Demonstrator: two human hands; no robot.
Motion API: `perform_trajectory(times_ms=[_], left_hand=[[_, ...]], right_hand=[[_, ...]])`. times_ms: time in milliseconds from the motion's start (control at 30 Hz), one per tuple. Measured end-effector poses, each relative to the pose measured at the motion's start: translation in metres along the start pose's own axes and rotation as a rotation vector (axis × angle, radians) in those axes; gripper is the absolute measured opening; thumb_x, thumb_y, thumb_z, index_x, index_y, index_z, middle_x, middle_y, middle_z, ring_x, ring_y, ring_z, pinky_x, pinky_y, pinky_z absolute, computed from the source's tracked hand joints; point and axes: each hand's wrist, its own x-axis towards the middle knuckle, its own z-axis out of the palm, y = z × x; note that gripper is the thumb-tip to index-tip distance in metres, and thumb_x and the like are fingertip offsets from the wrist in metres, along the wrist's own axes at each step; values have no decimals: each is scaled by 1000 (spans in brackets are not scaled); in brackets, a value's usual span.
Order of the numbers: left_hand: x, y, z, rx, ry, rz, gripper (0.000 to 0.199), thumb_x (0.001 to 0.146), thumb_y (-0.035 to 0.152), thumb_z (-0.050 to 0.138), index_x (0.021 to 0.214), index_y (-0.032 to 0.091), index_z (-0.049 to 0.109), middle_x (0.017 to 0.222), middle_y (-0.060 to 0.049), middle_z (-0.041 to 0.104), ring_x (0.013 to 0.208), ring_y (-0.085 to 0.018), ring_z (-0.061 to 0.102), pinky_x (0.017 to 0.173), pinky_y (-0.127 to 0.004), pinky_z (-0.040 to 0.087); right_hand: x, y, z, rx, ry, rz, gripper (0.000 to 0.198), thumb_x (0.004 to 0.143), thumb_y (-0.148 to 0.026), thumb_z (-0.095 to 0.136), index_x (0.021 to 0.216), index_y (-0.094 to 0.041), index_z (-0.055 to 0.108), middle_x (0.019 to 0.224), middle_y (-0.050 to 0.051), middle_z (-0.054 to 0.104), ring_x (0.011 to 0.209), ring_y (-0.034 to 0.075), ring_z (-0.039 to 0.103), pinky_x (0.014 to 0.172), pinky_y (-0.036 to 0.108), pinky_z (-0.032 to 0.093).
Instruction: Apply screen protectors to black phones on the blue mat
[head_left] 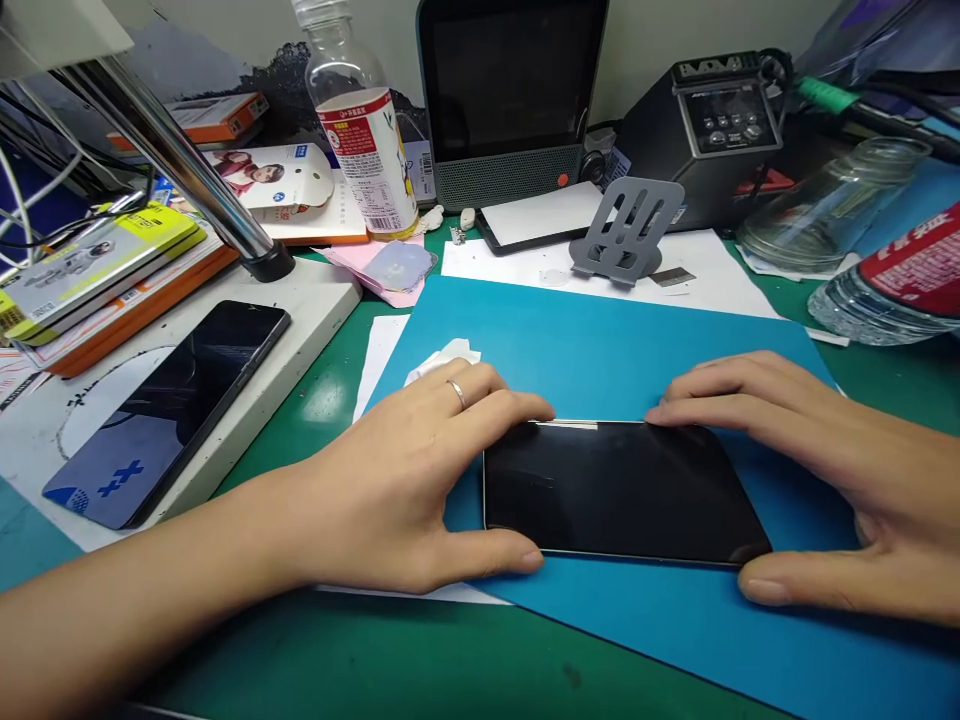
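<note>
A black smartphone [622, 490] lies screen up, crosswise, on a blue mat [570, 340]. Its left end sits between the thumb and fingers of my left hand [420, 480], which wears a ring [456, 393]. At the other end my right hand [832, 480] holds the phone the same way, fingertips along the far edge and thumb at the near corner. Pale reflections show on the dark screen. A crumpled white tissue [450, 355] lies just behind my left hand, partly hidden by it.
Another phone [180, 400] rests on the lamp's white base [322, 300] at left, near stacked boxes [97, 270]. Behind the mat stand a grey phone stand [626, 230], a labelled bottle [364, 140] and a dark screen device [510, 90]. A water bottle [892, 285] and glass jar [832, 210] are at right.
</note>
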Motion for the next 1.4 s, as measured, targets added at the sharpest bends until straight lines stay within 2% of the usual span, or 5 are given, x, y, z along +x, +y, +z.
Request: perform_trajectory(times_ms=[100, 200, 600, 1167, 1400], left_hand=[[-1, 1, 1, 38, 8, -8, 64, 85, 56, 71, 135, 22, 48, 120, -9, 58, 109, -28, 55, 88, -40, 49], [-3, 2, 5, 80, 31, -23, 60, 87, 55, 68, 136, 26, 48, 124, -9, 58, 112, -30, 56, 84, -39, 51], [-5, 2, 13, 92, 55, -46, 47, 87, 53, 66, 129, 34, 55, 124, -5, 60, 109, -29, 59, 85, -40, 53], [-9, 1, 16, 137, 92, -97, 59, 85, 58, 66, 137, 35, 48, 129, -5, 60, 119, -30, 58, 92, -40, 53], [-6, 4, 14, 103, 84, -47, 56, 85, 54, 68, 134, 34, 51, 128, -6, 61, 115, -31, 60, 91, -43, 54]], right_hand=[[-1, 2, -1, -17, -124, -90, 74, 69, -56, 79, 136, -39, 55, 138, 9, 55, 120, 37, 59, 90, 48, 57], [1, 0, -4, 73, -143, -102, 75, 68, -59, 79, 136, -33, 58, 136, 11, 56, 121, 38, 56, 95, 48, 54], [-1, -9, -12, 218, -133, -173, 74, 75, -60, 76, 137, -24, 57, 130, 13, 55, 122, 33, 50, 99, 47, 46], [-1, -7, -13, 208, -132, -190, 64, 77, -55, 75, 130, -21, 60, 128, 13, 55, 120, 32, 50, 98, 46, 46], [-1, -7, -12, 205, -128, -192, 67, 76, -55, 77, 132, -23, 60, 128, 13, 55, 120, 33, 50, 97, 48, 47]])
